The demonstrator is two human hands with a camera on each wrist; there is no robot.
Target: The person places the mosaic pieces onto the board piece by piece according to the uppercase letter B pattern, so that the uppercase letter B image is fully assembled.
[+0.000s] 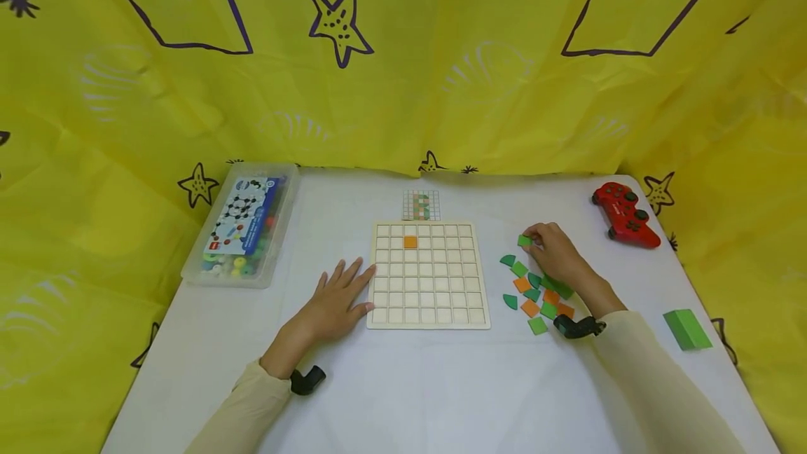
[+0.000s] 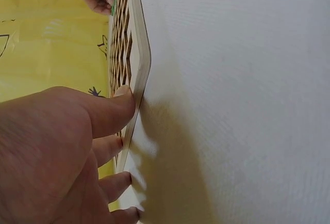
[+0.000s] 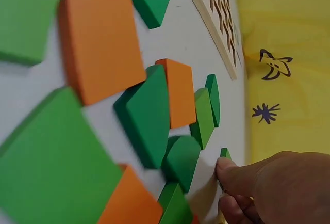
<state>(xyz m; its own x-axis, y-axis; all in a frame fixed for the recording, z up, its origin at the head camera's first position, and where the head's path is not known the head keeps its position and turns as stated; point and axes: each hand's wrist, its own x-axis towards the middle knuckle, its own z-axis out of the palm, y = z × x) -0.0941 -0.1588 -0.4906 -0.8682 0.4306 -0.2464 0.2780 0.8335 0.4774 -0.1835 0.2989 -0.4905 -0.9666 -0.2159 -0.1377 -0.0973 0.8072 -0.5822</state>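
A pale wooden grid board lies on the white table, with one orange square tile in an upper cell. My left hand rests at the board's left edge, fingers spread and straight; in the left wrist view its thumb touches the rim. To the right of the board, my right hand pinches a green square tile between thumb and fingertips. Below that hand lie loose pieces: orange squares, light green squares and dark green quarter-circles. Some overlap, and the forearm partly covers the group.
Behind the board lies a small printed pattern card. A clear plastic box of coloured parts stands at the left. Over on the right are a red game controller and a green block. A yellow curtain borders the table.
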